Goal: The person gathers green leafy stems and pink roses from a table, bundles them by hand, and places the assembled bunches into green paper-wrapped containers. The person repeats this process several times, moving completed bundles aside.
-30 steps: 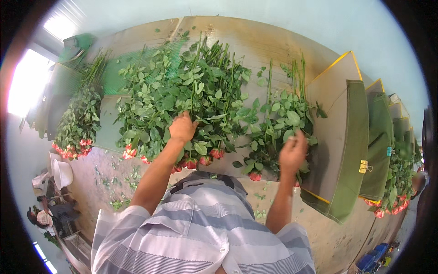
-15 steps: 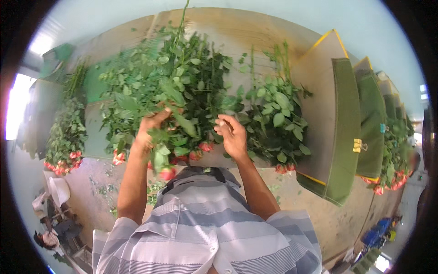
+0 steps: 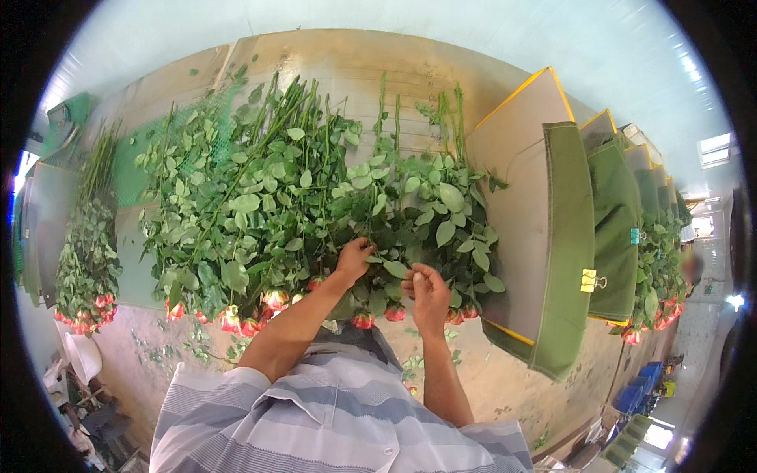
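2 hands seen: left hand (image 3: 354, 258) & right hand (image 3: 428, 290), both pinched on stems in the rose pile (image 3: 300, 213) laid on worktop (image 3: 355, 71). 1 smaller rose bunch (image 3: 87, 268) far left; approx. 4 green-covered boards (image 3: 564, 236) at right.

A pile of cut roses (image 3: 276, 213) lies across the wooden table (image 3: 347, 71), pink blooms hanging along its near edge and stems pointing to the far edge. The left hand (image 3: 352, 258) reaches into the leaves near the pile's middle. The right hand (image 3: 430, 290) pinches among the leaves just beside it. A green-covered divider board (image 3: 564, 236) stands at the table's right side, a yellow clip (image 3: 589, 279) on its edge.
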`<state>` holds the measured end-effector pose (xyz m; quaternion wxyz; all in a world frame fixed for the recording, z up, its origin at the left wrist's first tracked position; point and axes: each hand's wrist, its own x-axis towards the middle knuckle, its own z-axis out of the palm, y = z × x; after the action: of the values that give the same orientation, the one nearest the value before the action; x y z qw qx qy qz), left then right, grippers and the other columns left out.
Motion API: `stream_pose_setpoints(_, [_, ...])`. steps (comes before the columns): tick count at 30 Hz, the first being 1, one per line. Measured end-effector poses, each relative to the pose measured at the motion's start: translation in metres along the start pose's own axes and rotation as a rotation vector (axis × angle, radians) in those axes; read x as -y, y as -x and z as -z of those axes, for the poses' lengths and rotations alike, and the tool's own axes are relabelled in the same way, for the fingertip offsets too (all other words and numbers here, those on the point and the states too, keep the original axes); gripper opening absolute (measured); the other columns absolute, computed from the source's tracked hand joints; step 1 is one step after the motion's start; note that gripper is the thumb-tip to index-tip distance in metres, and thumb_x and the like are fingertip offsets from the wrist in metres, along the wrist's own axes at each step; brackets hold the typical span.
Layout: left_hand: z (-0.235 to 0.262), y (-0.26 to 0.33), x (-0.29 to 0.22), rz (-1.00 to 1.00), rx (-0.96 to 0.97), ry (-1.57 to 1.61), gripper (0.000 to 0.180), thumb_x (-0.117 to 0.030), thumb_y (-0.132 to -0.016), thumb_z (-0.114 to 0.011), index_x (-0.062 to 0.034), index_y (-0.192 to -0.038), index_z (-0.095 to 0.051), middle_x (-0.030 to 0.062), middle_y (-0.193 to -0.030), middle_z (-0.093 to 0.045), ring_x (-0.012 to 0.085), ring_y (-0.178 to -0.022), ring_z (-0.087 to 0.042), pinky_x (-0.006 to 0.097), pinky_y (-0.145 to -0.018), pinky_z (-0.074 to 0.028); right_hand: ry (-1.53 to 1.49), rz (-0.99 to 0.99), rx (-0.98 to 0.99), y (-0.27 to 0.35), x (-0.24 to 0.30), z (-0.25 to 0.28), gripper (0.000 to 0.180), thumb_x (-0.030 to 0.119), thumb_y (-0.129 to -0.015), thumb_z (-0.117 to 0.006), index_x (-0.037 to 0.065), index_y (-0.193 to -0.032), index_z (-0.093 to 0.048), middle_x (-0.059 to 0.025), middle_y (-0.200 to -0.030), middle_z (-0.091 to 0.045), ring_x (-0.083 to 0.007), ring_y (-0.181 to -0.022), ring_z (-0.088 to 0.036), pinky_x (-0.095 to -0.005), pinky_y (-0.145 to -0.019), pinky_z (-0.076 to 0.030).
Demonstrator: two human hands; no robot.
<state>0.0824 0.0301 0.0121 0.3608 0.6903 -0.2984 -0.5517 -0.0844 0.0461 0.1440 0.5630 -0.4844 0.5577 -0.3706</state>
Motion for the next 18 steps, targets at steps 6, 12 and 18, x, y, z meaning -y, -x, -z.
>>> stream_pose_setpoints(6, [-0.003, -0.015, 0.028, -0.238, -0.048, -0.334, 0.022, -0.017, -0.091, -0.052, -0.001, -0.103, -0.058, 0.0192, -0.09, -0.061, 0.0392, -0.086, -0.057, 0.047, -0.068, -0.043, 0.01, 0.026, 0.015, -0.008, -0.013, 0.004, 0.025, 0.016, -0.094, -0.048, -0.002, -0.11, -0.055, -0.0093, -0.095, -0.063, -0.0134, -0.077, -0.062, -0.0261, -0.067, -0.051])
stream_pose_setpoints(12, [0.012, 0.006, -0.037, -0.02, 0.106, -0.533, 0.03, -0.02, -0.09, -0.05, 0.0014, -0.109, -0.058, 0.0213, -0.103, -0.061, 0.0393, -0.098, -0.057, 0.047, -0.08, -0.045, -0.069, 0.003, -0.01, -0.023, -0.007, 0.016, 0.024, 0.016, -0.094, -0.048, 0.0, -0.11, -0.056, -0.009, -0.096, -0.063, -0.0136, -0.075, -0.061, -0.0251, -0.064, -0.05])
stream_pose_setpoints(18, [0.038, 0.016, -0.031, -0.523, 0.174, -0.894, 0.037, -0.02, -0.089, -0.047, -0.0016, -0.122, -0.051, 0.0175, -0.124, -0.052, 0.0336, -0.116, -0.047, 0.039, -0.097, -0.038, 0.156, 0.064, -0.116, -0.024, -0.011, 0.013, 0.024, 0.012, -0.09, -0.049, 0.003, -0.111, -0.057, -0.008, -0.096, -0.063, -0.0122, -0.07, -0.061, -0.0259, -0.059, -0.049])
